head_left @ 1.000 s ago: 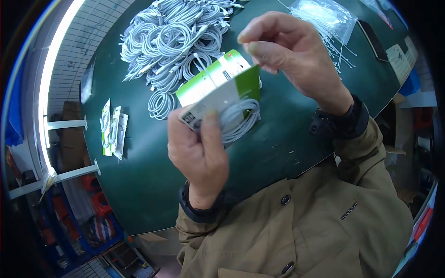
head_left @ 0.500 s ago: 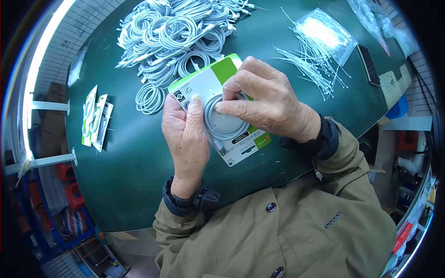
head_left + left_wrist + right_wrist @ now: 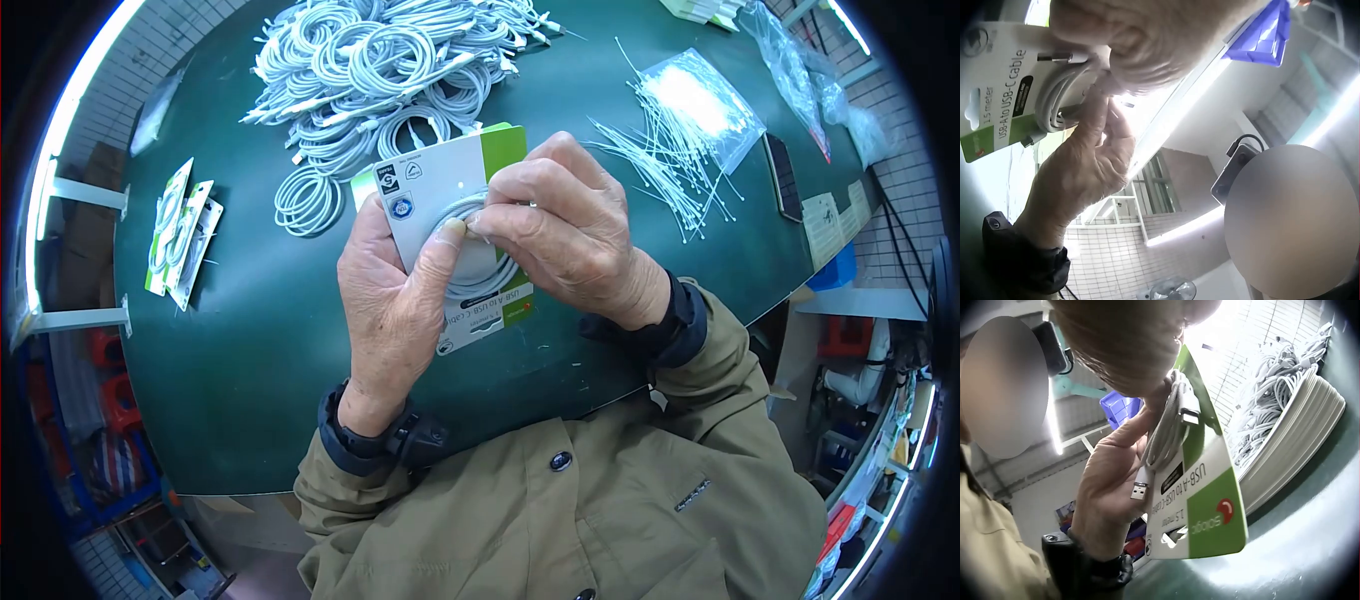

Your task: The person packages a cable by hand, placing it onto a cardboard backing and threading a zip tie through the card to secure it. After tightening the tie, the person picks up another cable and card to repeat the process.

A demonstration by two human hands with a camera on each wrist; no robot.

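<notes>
A green and white cable card (image 3: 425, 195), printed USB-A to USB-C cable, carries a coiled pale grey cable (image 3: 480, 283). My left hand (image 3: 395, 285) grips the card by its left side, its thumb lying over the coil. At the coil's middle, my right hand (image 3: 565, 230) has thumb and index finger pinched together around what looks like a white cable tie, mostly hidden by the fingers. The two hands' fingertips meet there. In the right wrist view the cable's USB-A plug (image 3: 1139, 490) and USB-C plug (image 3: 1190, 417) hang beside the print.
Behind the hands lies a big heap of coiled cables (image 3: 370, 70), with a stack of cards (image 3: 1300, 437) near it. Loose white cable ties (image 3: 660, 165) and their plastic bag (image 3: 715, 110) are at right, beside a phone (image 3: 783, 177). Several carded cables (image 3: 180, 240) lie at left.
The card has swung from a steep tilt to face the head camera. My right hand has come down from above it to the coil's middle, and my left thumb has slid onto the coil.
</notes>
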